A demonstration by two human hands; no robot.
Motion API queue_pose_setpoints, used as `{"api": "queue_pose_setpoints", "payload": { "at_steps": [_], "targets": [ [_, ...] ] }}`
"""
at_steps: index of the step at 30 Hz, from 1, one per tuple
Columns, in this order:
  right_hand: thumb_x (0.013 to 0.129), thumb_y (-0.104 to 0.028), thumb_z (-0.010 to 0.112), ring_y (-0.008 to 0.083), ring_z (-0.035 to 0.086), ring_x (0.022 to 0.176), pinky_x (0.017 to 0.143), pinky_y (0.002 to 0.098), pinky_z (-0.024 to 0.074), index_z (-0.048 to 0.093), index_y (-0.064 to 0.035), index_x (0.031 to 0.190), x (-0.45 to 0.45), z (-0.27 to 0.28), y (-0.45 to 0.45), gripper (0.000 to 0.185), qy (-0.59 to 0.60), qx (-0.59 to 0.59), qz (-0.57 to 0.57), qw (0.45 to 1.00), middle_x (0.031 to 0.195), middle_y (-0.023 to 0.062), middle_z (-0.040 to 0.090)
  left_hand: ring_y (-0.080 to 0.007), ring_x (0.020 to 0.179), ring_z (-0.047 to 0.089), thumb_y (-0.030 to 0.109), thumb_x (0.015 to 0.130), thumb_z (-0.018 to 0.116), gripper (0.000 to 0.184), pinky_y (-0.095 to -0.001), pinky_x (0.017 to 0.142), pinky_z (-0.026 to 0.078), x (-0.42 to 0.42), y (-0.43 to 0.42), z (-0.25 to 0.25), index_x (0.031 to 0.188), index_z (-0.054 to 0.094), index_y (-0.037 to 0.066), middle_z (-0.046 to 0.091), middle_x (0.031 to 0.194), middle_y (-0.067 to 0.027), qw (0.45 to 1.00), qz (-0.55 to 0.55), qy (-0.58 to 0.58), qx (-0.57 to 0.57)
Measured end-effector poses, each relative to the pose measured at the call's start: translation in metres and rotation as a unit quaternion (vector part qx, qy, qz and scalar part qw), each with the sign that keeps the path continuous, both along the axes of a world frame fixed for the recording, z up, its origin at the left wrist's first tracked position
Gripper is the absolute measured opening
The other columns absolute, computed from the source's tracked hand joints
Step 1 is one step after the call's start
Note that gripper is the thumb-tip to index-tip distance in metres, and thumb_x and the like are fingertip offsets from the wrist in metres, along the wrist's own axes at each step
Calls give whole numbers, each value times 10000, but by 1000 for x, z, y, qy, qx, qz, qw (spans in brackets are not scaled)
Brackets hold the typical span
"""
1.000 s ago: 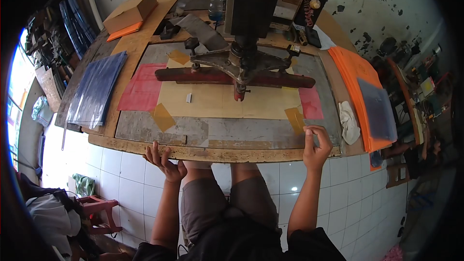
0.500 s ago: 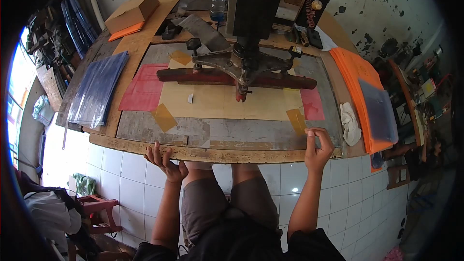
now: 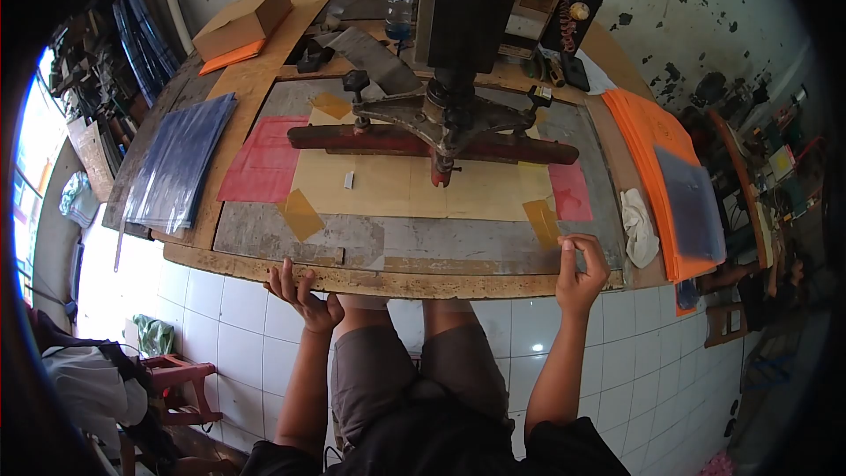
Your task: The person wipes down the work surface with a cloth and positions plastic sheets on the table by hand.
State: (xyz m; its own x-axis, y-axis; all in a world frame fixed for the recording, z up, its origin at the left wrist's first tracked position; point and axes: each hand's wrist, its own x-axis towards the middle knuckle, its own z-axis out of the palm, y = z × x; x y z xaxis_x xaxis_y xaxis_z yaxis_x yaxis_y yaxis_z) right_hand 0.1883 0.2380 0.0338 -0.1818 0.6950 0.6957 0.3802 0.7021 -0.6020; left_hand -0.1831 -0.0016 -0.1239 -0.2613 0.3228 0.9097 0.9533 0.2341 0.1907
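My left hand (image 3: pixel 302 297) is at the wooden front edge (image 3: pixel 405 284) of the worktable, its fingers apart and nothing seen in it. Over the right part of that edge, my right hand (image 3: pixel 582 269) is closed, thumb and fingertips together; whatever may be between them is hidden. Beyond my hands lies a cream board (image 3: pixel 397 194) with a small white piece (image 3: pixel 349 180) on it. Brown tape pieces (image 3: pixel 300 216) mark its corners, and pink sheets (image 3: pixel 264 159) lie at its sides. Above it stands a press head (image 3: pixel 445 123) with a long red bar (image 3: pixel 511 148).
Clear plastic sheets (image 3: pixel 181 159) lie on the left, with a cardboard box (image 3: pixel 242 22) behind. On the right are a white cloth (image 3: pixel 638 227) and a stack of orange sheets (image 3: pixel 652 159). A water bottle (image 3: pixel 399 4) stands at the back; a red stool (image 3: pixel 181 383) is lower left.
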Motion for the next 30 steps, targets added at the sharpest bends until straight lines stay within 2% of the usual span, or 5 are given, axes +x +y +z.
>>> {"api": "queue_pose_setpoints", "payload": {
  "at_steps": [11, 17, 23, 24, 30],
  "targets": [
    [1043, -51, 683, 248, 734, 884, 838, 365, 567, 704, 37, 962, 2, -1, 0, 122, -10, 1, 6, 1000, 961, 124, 756, -491, 1581, 291, 506, 1098, 402, 538, -716, 1288, 132, 0, -1, 0, 1479, 468, 131, 405, 1657, -255, 1000, -2, -3, -3],
    [984, -32, 734, 309, 734, 893, 809, 392, 571, 721, 24, 995, -2, 1, -4, 59, -45, 29, 12, 998, 998, 141, 748, -507, 1588, 276, 477, 1088, 452, 528, -721, 1290, 126, 4, -5, 4, 1484, 472, 129, 409, 1660, -256, 1000, 0, -15, -20],
    [931, -121, 796, 313, 696, 1135, 1006, 473, 508, 756, -68, 1096, -14, 2, -35, 178, -145, 83, 34, 985, 1182, 83, 743, -517, 1591, 281, 389, 1073, 535, 501, -719, 1296, 122, 11, -8, 14, 1494, 486, 123, 418, 1667, -253, 999, -14, -34, -29],
    [939, -188, 800, 308, 660, 1238, 1108, 501, 439, 764, -101, 1157, -14, -4, -42, 239, -164, 69, 52, 983, 1270, 66, 727, -518, 1594, 280, 382, 1073, 538, 498, -718, 1298, 120, 11, -8, 15, 1495, 488, 122, 418, 1671, -250, 999, -12, -35, -31],
    [949, -385, 827, 284, 560, 1462, 1262, 561, 319, 736, -155, 1367, -38, 6, -100, 486, -276, 64, 149, 947, 1541, 31, 639, -520, 1606, 278, 359, 1053, 549, 526, -714, 1307, 98, 11, -6, 14, 1514, 485, 115, 429, 1680, -237, 999, -17, -38, -26]
  ]
}}
